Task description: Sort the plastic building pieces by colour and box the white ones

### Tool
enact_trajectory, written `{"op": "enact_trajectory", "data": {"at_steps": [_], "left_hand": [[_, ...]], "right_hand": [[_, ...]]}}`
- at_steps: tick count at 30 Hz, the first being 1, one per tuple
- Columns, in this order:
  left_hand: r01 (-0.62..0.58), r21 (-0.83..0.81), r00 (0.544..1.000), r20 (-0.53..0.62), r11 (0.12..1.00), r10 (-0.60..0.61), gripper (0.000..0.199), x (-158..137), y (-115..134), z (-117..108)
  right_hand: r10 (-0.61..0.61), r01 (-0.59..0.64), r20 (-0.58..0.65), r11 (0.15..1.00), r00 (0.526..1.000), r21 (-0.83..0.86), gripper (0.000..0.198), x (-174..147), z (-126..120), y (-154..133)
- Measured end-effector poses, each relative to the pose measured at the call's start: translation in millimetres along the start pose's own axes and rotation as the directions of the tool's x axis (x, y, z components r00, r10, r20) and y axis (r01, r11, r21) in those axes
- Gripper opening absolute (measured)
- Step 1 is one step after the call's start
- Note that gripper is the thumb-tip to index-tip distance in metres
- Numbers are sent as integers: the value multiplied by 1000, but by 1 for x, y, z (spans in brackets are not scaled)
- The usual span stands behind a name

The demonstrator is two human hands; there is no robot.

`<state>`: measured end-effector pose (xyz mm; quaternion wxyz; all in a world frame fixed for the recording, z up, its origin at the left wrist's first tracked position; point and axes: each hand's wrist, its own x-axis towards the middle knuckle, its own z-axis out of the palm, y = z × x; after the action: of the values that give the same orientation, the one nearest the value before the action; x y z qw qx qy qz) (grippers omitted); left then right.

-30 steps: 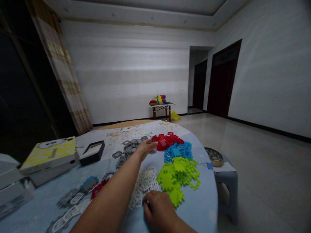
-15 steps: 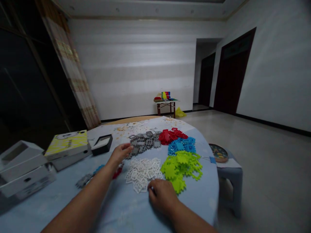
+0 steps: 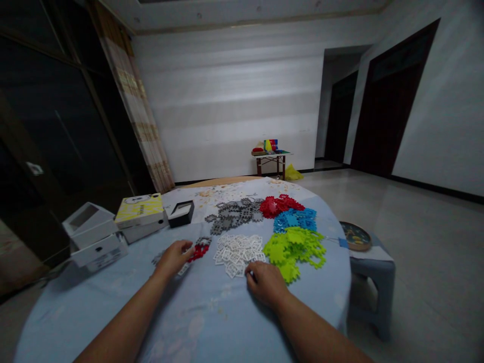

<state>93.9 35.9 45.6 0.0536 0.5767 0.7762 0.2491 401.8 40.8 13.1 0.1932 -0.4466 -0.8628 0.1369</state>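
My left hand (image 3: 174, 258) is low over the table, its fingertips beside red interlocking plastic pieces (image 3: 199, 252). Its fingers are loosely bent and look apart, with no piece visible between them. A grey piece (image 3: 204, 241) lies against the far side of the red ones. My right hand (image 3: 266, 283) rests at the near edge of a pile of white square lattice pieces (image 3: 238, 250). Its fingers are curled in, and whatever they may hold is hidden. Part of a small row of pieces lies behind my left hand.
Beyond the white pieces are piles of grey (image 3: 234, 214), red (image 3: 280, 205), blue (image 3: 295, 220) and lime-green pieces (image 3: 293, 249). White boxes (image 3: 93, 234), a yellow box (image 3: 139, 209) and a black tray (image 3: 181, 214) stand at left. A stool (image 3: 372, 264) stands right of the table.
My left hand has drawn back from the grey pile to the red pieces nearer me. My right hand stays by the white pile. The camera view has turned left.
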Motion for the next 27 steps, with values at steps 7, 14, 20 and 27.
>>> {"op": "enact_trajectory", "data": {"at_steps": [7,14,20,27], "left_hand": [[-54,214,998,-3,975,56,40,11,21,11],[-78,215,997,41,974,71,16,24,32,20],[-45,41,999,-16,998,45,21,34,29,5],[93,-287,993,102,953,-66,40,60,32,-2]], "right_hand": [[0,0,-13,1000,1000,-4,23,0,1,-1],[-9,9,-14,1000,1000,-14,22,0,3,1],[-15,15,-26,1000,1000,11,21,1,6,4],[-6,7,-24,999,1000,39,21,2,7,4]]}}
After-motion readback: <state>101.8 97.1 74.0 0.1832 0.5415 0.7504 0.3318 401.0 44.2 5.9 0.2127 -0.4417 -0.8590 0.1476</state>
